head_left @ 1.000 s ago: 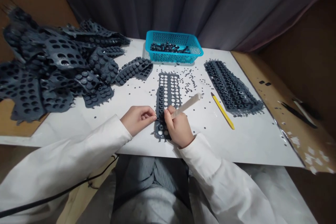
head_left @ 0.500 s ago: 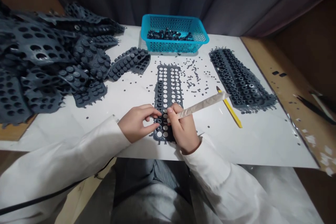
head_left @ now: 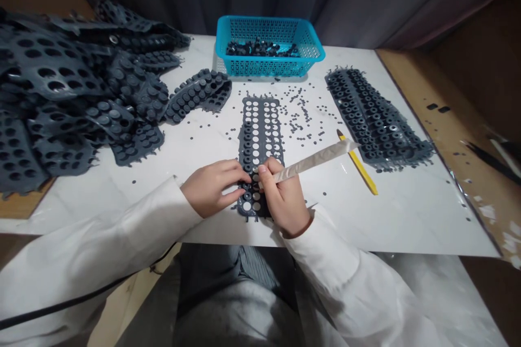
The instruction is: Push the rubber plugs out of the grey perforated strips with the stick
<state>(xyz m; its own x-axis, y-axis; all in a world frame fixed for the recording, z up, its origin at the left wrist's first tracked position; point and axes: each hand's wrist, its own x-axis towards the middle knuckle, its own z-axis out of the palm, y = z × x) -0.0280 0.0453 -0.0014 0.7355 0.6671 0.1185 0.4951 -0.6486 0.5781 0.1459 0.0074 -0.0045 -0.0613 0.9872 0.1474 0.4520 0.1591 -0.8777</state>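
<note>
A dark grey rubber sheet point(head_left: 262, 138) with rows of round holes and ring-shaped knobs lies flat in front of me. My left hand point(head_left: 214, 187) rests at its left edge, thumb and index fingertip apart and touching the sheet on either side of a knob. In my right hand point(head_left: 285, 195) is a slim tool wrapped in beige tape point(head_left: 313, 161), gripped between thumb and fingers like a pen. Its working tip points down at the sheet near my left fingertips; the tip is too small to make out.
A blue plastic basket point(head_left: 271, 68) holding small black pieces stands at the back. Moulded grey sheets point(head_left: 138, 87) are heaped on the left; another knobbed sheet point(head_left: 374, 119) lies right. Beside it is a yellow pencil-like tool point(head_left: 360, 168). Tiny dark discs point(head_left: 301, 114) are scattered on the white tabletop point(head_left: 345, 217).
The view has shifted slightly. My left fingertips and the taped tool's tip have moved only a little on the sheet; both hands stay in much the same place.
</note>
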